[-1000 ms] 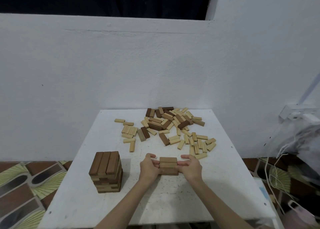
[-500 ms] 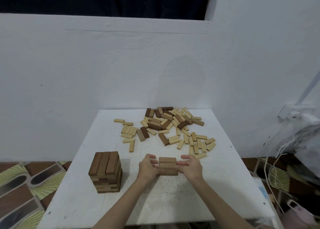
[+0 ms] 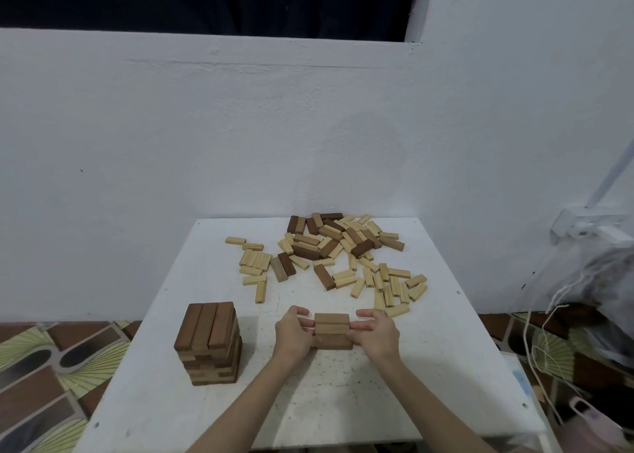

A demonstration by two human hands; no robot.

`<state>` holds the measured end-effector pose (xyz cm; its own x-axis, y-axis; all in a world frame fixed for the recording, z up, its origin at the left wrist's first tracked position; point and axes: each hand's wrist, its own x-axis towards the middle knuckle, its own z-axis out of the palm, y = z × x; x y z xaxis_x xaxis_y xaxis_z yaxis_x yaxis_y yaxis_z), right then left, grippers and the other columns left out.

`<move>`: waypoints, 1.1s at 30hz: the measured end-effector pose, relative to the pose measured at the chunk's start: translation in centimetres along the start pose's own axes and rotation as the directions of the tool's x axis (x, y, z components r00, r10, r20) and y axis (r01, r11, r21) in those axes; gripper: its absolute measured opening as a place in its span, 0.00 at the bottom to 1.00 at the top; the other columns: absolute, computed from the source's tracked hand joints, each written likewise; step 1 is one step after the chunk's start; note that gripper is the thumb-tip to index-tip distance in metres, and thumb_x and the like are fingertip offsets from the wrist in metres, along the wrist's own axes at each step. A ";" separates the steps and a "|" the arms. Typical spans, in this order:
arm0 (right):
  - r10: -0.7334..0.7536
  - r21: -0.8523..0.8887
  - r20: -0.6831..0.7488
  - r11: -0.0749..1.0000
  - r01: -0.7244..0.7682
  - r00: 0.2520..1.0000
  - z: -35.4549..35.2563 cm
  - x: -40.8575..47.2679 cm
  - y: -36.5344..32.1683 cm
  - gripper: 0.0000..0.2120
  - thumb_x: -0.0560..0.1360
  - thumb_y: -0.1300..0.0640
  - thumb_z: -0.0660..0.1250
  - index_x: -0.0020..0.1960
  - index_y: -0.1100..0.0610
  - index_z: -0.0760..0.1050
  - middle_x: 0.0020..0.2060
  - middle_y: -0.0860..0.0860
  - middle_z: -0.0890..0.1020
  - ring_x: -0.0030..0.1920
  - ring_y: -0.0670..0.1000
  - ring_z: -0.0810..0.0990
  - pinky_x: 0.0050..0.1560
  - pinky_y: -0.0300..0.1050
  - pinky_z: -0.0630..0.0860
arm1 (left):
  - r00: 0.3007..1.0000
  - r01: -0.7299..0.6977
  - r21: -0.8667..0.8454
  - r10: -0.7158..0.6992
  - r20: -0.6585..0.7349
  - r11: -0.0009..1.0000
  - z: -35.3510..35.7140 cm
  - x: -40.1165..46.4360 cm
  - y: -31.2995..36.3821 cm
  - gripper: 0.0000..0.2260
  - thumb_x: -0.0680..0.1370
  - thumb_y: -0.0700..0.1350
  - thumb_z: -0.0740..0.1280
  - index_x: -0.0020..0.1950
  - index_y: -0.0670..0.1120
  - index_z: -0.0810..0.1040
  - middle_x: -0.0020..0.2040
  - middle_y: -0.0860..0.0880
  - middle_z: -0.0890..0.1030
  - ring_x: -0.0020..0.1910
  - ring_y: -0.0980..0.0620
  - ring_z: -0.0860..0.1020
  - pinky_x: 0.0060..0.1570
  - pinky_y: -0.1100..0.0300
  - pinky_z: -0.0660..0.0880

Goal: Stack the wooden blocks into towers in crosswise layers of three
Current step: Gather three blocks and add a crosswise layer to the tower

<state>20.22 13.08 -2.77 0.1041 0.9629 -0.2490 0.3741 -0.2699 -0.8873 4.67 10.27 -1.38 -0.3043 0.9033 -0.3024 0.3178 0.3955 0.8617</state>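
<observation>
Both hands are pressing a low stack of blocks point(image 3: 332, 331) from either side on the white counter point(image 3: 429, 367), the left hand point(image 3: 291, 336) and right hand point(image 3: 377, 334) facing each other. A finished tower point(image 3: 209, 343) is standing to the left, and loose blocks point(image 3: 336, 253) are lying scattered toward the wall.

The blocks point(image 3: 332, 329) squeezed between both hands are matt brown wood, same as the tower point(image 3: 209, 343) off to their left, all on a scuffed, speckled white-painted table point(image 3: 429, 367), with pale unfinished-looking wooden blocks point(image 3: 343, 257) scattered beyond.
</observation>
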 end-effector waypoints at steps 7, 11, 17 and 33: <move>-0.003 0.010 -0.001 1.000 0.003 1.000 0.1 -0.1 0.0 0.19 0.66 0.69 0.75 0.51 0.53 0.75 0.39 0.49 0.83 0.45 0.50 0.82 0.49 0.46 0.81 | 0.999 0.007 -0.022 -0.008 -0.049 1.000 0.3 -0.2 -0.1 0.20 0.68 0.30 0.73 0.56 0.41 0.71 0.45 0.45 0.79 0.41 0.53 0.77 0.34 0.68 0.75; 0.005 0.028 -0.004 1.000 -0.005 1.000 0.1 -0.1 0.0 0.19 0.66 0.69 0.75 0.50 0.52 0.75 0.40 0.50 0.83 0.45 0.50 0.83 0.48 0.46 0.81 | 0.998 0.005 -0.028 -0.006 -0.057 1.000 0.3 -0.2 -0.2 0.19 0.69 0.29 0.71 0.56 0.41 0.71 0.41 0.48 0.78 0.39 0.54 0.77 0.33 0.68 0.74; 0.009 0.036 0.005 0.999 -0.009 1.000 0.0 -0.1 -0.3 0.19 0.66 0.68 0.75 0.50 0.51 0.75 0.41 0.50 0.84 0.46 0.50 0.83 0.47 0.44 0.81 | 0.998 -0.006 -0.016 0.005 -0.056 1.000 0.0 -0.4 0.1 0.19 0.69 0.30 0.71 0.57 0.41 0.71 0.44 0.45 0.79 0.40 0.53 0.77 0.35 0.67 0.75; -0.107 0.213 0.011 0.972 0.102 0.994 -1.7 -2.1 -6.3 0.19 0.67 0.72 0.73 0.54 0.59 0.75 0.41 0.54 0.83 0.43 0.52 0.82 0.37 0.36 0.78 | 0.989 -0.132 -0.007 0.132 -0.070 0.991 -4.1 -1.9 5.3 0.26 0.65 0.30 0.75 0.60 0.39 0.71 0.46 0.44 0.79 0.38 0.52 0.77 0.32 0.67 0.73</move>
<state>19.22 12.70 3.97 0.0537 0.9862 -0.1565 0.1775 -0.1637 -0.9704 3.27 9.99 5.37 -0.3223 0.9335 -0.1570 0.3494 0.2714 0.8968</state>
